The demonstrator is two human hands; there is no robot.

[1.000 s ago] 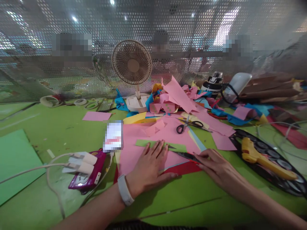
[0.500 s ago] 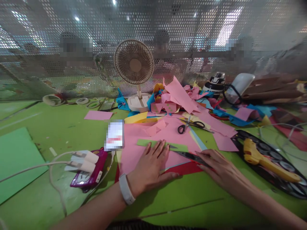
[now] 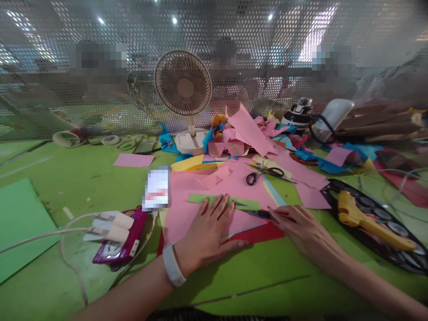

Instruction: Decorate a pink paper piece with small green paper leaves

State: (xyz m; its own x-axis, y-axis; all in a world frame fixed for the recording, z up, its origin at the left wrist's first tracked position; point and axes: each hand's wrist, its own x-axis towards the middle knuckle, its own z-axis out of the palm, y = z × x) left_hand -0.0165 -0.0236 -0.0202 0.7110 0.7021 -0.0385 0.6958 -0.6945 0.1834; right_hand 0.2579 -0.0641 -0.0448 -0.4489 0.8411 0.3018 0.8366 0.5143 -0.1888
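My left hand (image 3: 209, 234) lies flat with its fingers apart, pressing on pink paper (image 3: 187, 220) and a narrow light green paper strip (image 3: 199, 199). The strip runs crosswise under the fingertips. In my right hand (image 3: 299, 227) is a dark, narrow bladed tool (image 3: 259, 214), its tip pointing left at the strip just beside the left fingers. The fingers hide its handle, so its exact kind is unclear. Red paper (image 3: 257, 232) shows under the pink sheet's front edge. Black-handled scissors (image 3: 264, 173) lie beyond the hands.
A phone (image 3: 156, 188) and a purple power strip (image 3: 122, 240) with plugs and cables are at left. A fan (image 3: 185, 88) stands behind, beside heaped paper scraps (image 3: 250, 129). At right, a yellow glue gun (image 3: 374, 223) rests on a black tray (image 3: 334, 189). Green paper (image 3: 23, 227) lies far left.
My right hand and the bladed tool have shifted slightly left. My left hand stays flat on the paper. The whole view has shifted a little.
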